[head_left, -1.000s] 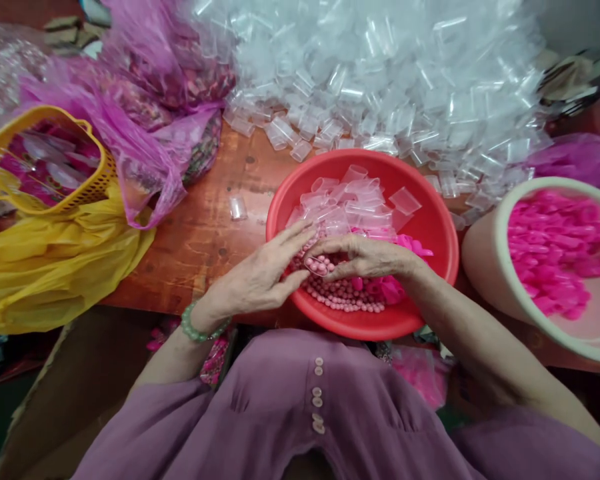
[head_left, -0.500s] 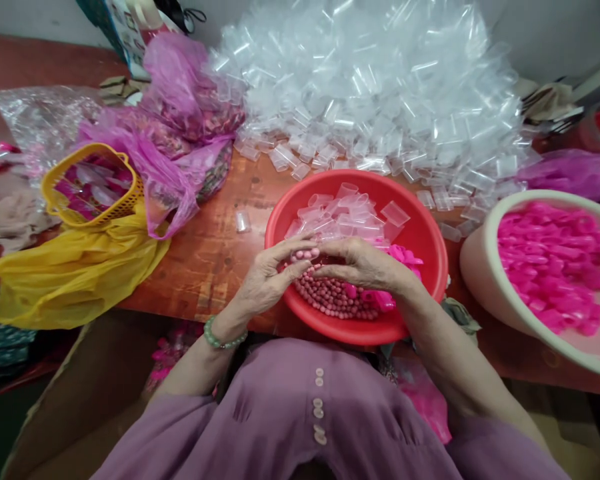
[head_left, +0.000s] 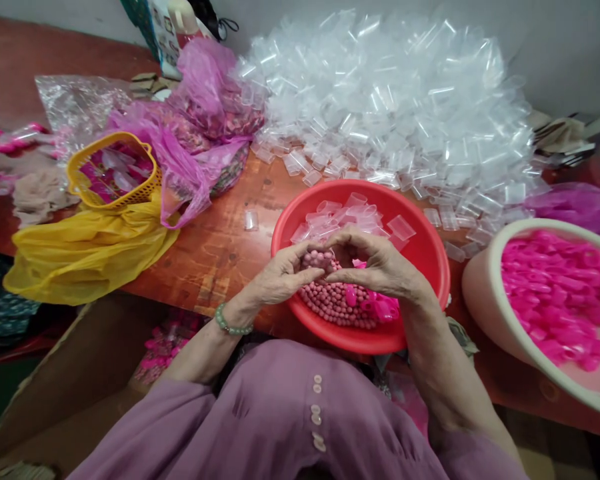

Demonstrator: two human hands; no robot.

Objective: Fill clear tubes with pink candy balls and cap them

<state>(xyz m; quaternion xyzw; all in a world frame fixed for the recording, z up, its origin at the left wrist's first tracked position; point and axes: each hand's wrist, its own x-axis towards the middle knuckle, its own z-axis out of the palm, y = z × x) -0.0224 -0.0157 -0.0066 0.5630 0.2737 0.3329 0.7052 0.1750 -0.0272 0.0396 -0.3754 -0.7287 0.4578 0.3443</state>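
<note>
On the brown table stands a red bowl; over its near side our left hand and right hand together pinch a small tube of pink beads.

Both hands pinch bead-filled tube; red basin

head cam | looks fwd+down, close over red basin (table edge) | single view

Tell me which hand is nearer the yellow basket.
Left. The left hand is at the red bowl's left rim, on the side toward the yellow basket; the right hand is over the bowl, farther away.
</note>
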